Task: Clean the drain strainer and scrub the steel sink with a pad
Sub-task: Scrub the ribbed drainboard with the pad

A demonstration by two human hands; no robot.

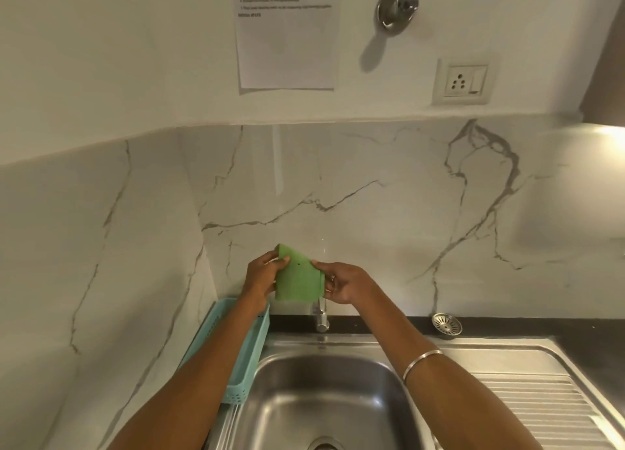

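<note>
Nearest, below both hands, the steel sink (pixel 324 392) opens out, its drain hole (pixel 325 444) just showing at the bottom edge. A silver bangle (pixel 420 361) sits on the right forearm. To the right of that arm the ribbed drainboard (pixel 537 405) slopes away. Under the left forearm, a teal plastic basket (pixel 243 351) stands against the sink's left rim.

Higher up, both hands are raised over the basin and share one thing — a green scrub pad (pixel 299 280). The left hand (pixel 262 282) grips its left edge, fingers curled over the top corner and thumb on the face. The right hand (pixel 341 282) pinches the right edge, thumb on the front, fingers tucked behind. The pad hangs between them, roughly upright, folded along its right side.

Just beneath the pad a steel tap (pixel 321 317) pokes up from the dark counter. Off past the right hand, the drain strainer (pixel 446 324) lies on that counter by the marble wall — well apart from the sink bowl.

Further up the wall: a paper notice (pixel 285 40), a chrome fitting (pixel 397 8), a socket (pixel 461 80).
</note>
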